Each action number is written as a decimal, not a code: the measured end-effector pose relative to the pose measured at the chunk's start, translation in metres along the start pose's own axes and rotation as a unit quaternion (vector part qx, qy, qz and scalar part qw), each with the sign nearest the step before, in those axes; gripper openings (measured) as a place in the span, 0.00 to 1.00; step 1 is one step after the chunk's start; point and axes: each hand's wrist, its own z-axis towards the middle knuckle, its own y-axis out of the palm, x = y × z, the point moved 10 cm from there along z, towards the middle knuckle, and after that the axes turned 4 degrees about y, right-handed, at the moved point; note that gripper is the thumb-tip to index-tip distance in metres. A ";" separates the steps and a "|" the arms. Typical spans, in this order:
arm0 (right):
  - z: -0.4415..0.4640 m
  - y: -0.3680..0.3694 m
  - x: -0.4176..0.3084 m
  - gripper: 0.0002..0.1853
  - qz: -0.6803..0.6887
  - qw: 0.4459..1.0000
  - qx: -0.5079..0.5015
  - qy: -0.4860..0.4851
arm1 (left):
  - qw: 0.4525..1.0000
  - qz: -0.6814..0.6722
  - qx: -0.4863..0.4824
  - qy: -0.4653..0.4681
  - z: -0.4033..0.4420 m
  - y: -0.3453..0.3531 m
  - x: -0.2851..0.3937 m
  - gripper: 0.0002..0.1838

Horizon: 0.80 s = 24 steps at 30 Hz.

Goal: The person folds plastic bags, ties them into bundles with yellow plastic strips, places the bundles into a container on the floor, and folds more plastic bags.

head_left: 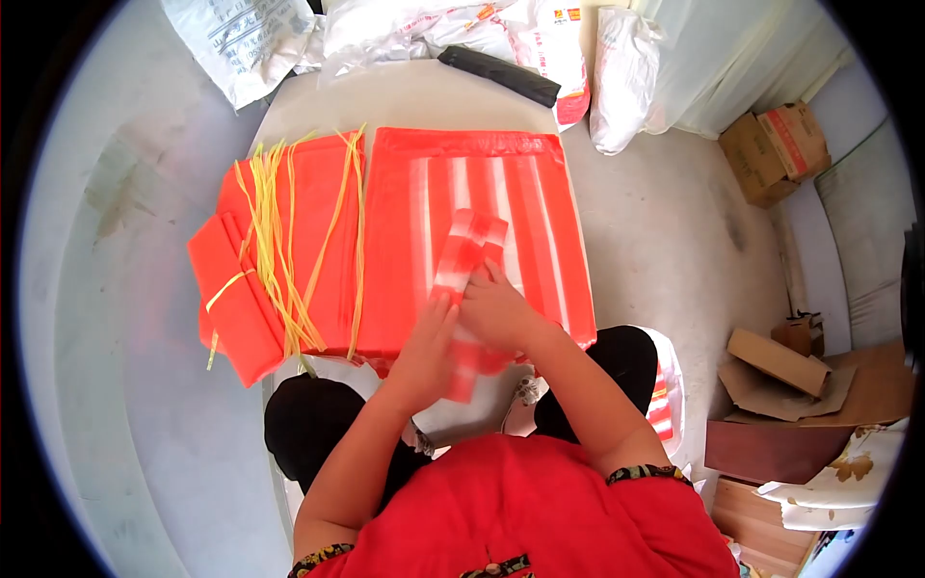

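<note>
Both my hands are on a folded red-and-white plastic strip [470, 231], out over the striped sheet stack [400, 202] on the bench [328, 101]. Strip slants across the stack's near half; its lower end is blurred and passes beyond the near edge, above the lap. Right hand [496, 313]: fingers bent over the strip's middle, touching it, thumb not clear, so I can't tell whether that grip is closed on it. Left hand [431, 349]: fingers narrow, straight and together, laid along the strip's left edge; can't tell if this grip is holding it.

Left of the stack: plain red folded sheets [323, 183], yellow ties [281, 226] strewn lengthwise over them, and a folded red bundle [229, 302] with a yellow band round it, set at a tilt. Far edge: black roll [499, 76], lying slantwise near white bags. Right, on the floor: cardboard boxes [756, 159], apart from the bench.
</note>
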 end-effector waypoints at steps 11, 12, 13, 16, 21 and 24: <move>0.034 -0.007 0.073 0.13 0.056 0.977 0.155 0.137 | 0.999 0.015 -0.025 0.015 -0.017 -0.003 0.002 0.38; 0.031 -0.013 0.080 0.15 0.074 0.967 0.185 0.158 | 0.999 0.023 -0.017 0.017 -0.017 -0.003 0.004 0.37; 0.027 -0.018 0.086 0.18 0.091 0.956 0.214 0.178 | 0.999 0.031 -0.009 0.018 -0.016 -0.004 0.005 0.35; -0.007 -0.039 0.079 0.22 0.289 0.871 0.357 0.175 | 0.999 0.041 -0.005 0.017 -0.016 -0.005 0.007 0.35; -0.003 -0.016 0.000 0.26 0.050 0.991 0.106 0.056 | 0.996 0.078 -0.042 -0.012 -0.014 0.002 0.007 0.38; 0.006 0.000 0.013 0.28 0.024 0.997 0.047 0.061 | 0.994 0.089 -0.056 -0.015 -0.017 0.009 0.004 0.37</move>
